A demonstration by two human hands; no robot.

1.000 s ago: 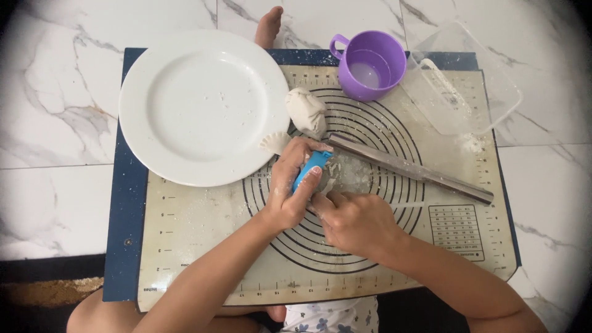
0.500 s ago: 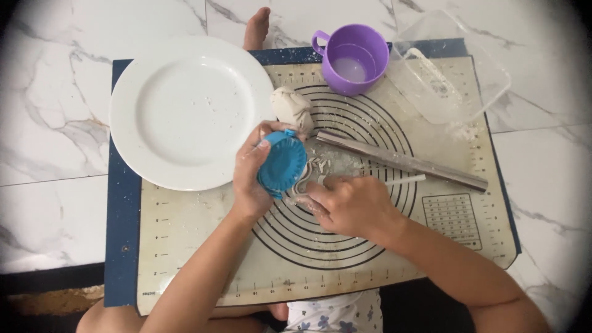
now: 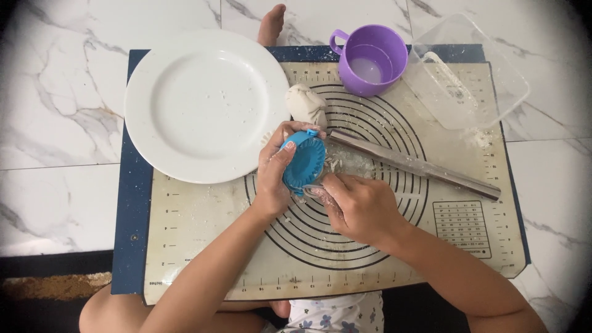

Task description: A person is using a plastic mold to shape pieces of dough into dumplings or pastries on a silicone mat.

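Since the earlier frame, the left hand (image 3: 277,176) has raised the blue dumpling press (image 3: 303,161) a little; it holds the press closed, at the centre of the frame. Right hand (image 3: 357,206) pinches dough at the press's lower edge, above the baking mat (image 3: 203,246). Nearby lie the white plate (image 3: 203,105) and the rolling pin (image 3: 413,163).

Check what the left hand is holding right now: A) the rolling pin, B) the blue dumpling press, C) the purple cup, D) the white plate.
B: the left hand grips the blue dumpling press over the mat, while the purple cup, rolling pin and white plate lie untouched.
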